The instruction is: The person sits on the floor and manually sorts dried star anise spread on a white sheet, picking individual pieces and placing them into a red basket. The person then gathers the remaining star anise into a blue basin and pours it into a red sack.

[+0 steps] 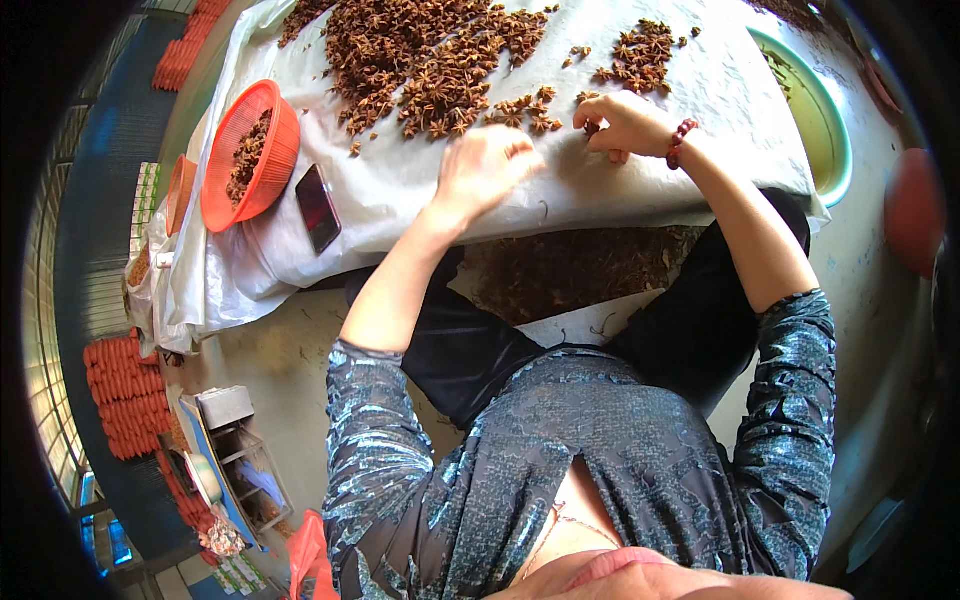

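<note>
A large heap of dried star anise (405,60) lies on a white plastic sheet (570,202) over the table before me. My left hand (487,169), blurred, hovers at the near edge of the heap with curled fingers; whether it holds anything is hidden. To its right, my right hand (630,126) has a dark star anise pod (591,129) between thumb and fingers. A few loose star anise (525,111) lie between the two hands. Just beyond my right hand sits a smaller pile of star anise (643,56).
At the left stand an orange plastic basket (289,150) partly filled with star anise and a dark smartphone (318,208). A green-rimmed basin (829,172) is at the right. Brown debris (577,266) lies below the table edge. Red stacked sacks (127,397) line the far left.
</note>
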The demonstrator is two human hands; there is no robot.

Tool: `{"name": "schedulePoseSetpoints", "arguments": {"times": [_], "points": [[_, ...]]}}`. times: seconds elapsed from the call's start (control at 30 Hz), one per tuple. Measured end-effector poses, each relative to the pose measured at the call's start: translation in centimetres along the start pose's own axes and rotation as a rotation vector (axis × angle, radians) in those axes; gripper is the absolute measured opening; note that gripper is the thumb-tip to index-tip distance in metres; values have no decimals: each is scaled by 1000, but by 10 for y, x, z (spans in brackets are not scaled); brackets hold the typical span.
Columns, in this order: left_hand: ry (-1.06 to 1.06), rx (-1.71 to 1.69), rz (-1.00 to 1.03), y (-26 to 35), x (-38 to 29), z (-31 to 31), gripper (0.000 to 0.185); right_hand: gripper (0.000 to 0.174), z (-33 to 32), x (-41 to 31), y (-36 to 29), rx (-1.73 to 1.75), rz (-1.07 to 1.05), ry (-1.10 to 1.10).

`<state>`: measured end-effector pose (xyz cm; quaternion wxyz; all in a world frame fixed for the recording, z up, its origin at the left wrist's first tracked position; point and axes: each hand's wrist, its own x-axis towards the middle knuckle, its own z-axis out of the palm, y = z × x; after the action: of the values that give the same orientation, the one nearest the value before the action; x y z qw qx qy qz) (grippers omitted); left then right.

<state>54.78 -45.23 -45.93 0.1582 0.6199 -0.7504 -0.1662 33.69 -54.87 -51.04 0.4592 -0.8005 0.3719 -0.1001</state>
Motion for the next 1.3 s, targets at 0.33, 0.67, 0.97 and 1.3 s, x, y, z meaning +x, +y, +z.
{"name": "schedulePoseSetpoints", "arguments": {"times": [0.33, 0.67, 0.97, 1.3], "points": [[478, 216, 322, -40, 71, 28, 15, 19, -12, 32, 27, -146, -450, 591], [394, -277, 41, -4, 60, 29, 20, 16, 12, 9, -41, -590, -375, 555], [100, -725, 40, -12, 103, 25, 33, 17, 43, -26, -69, -25, -265, -438], [265, 331, 335, -36, 70, 23, 11, 25, -17, -4, 4, -266, -252, 407]]}}
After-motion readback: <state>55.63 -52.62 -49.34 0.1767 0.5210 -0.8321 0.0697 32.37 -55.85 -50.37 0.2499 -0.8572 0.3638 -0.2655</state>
